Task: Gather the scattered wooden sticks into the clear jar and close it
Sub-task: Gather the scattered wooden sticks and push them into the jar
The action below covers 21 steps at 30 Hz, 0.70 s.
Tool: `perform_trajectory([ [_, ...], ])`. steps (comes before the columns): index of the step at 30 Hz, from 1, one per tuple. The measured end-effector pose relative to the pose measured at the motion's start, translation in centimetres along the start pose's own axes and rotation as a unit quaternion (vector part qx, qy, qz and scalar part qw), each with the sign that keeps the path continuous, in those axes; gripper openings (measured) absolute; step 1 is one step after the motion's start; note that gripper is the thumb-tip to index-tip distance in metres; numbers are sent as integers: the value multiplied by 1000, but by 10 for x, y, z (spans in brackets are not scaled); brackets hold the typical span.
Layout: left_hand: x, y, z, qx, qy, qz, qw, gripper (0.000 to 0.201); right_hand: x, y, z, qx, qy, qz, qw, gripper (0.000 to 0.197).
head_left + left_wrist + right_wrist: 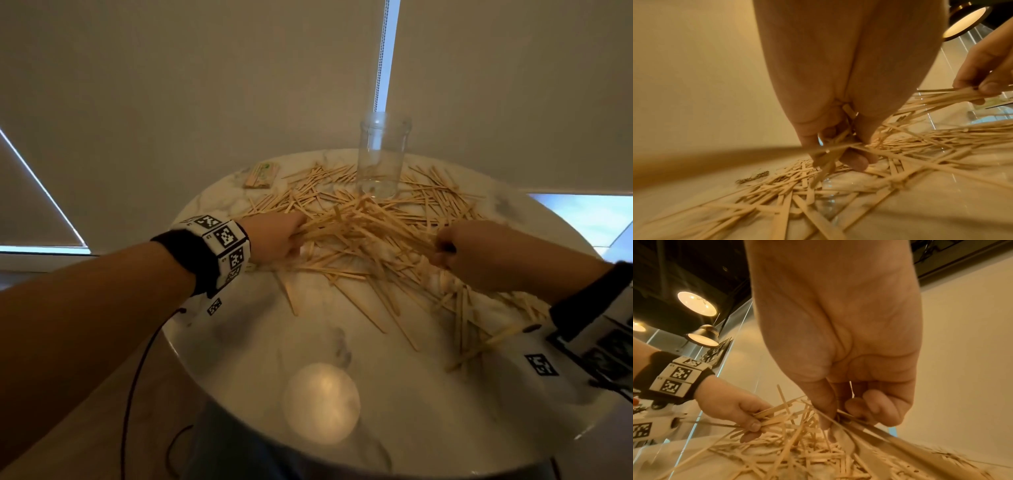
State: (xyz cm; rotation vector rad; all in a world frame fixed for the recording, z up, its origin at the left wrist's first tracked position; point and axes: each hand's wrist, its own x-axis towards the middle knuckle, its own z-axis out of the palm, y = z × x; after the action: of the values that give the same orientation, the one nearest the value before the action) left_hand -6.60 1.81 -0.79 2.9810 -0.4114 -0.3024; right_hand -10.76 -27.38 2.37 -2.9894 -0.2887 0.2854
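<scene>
Many thin wooden sticks (370,226) lie scattered over a round marble table (394,387). The clear jar (382,156) stands upright and open at the far side, with nothing in it that I can see. My left hand (277,236) grips a bunch of sticks (830,155) at the left of the pile, fingers curled round them. My right hand (479,253) pinches another bunch of sticks (859,423) at the right of the pile. Both hands (740,415) hold their bunches just above the table. No lid is in view.
A small flat packet (262,174) lies at the table's far left, beyond the sticks. A bright round lamp reflection (322,402) shows on the near part of the tabletop. Pale blinds (205,85) hang close behind the table.
</scene>
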Motion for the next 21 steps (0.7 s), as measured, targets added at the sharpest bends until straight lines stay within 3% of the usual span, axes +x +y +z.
perform_trajectory([
  [8, 2, 16, -18, -152, 34, -49, 987, 11, -3, 0, -19, 109, 47, 17, 993, 20],
  [14, 9, 45, -23, -307, 55, -62, 948, 19, 11, -24, -23, 194, 85, 3, 977, 20],
  [18, 19, 69, -16, -397, 93, -70, 911, 21, 30, -52, -18, 184, 62, -36, 980, 25],
  [19, 22, 75, -15, -421, 107, -67, 898, 25, 33, -61, -16, 172, 58, -54, 982, 25],
  [21, 26, 85, -13, -459, 122, -70, 877, 71, 38, -76, -13, 146, 53, -92, 984, 24],
])
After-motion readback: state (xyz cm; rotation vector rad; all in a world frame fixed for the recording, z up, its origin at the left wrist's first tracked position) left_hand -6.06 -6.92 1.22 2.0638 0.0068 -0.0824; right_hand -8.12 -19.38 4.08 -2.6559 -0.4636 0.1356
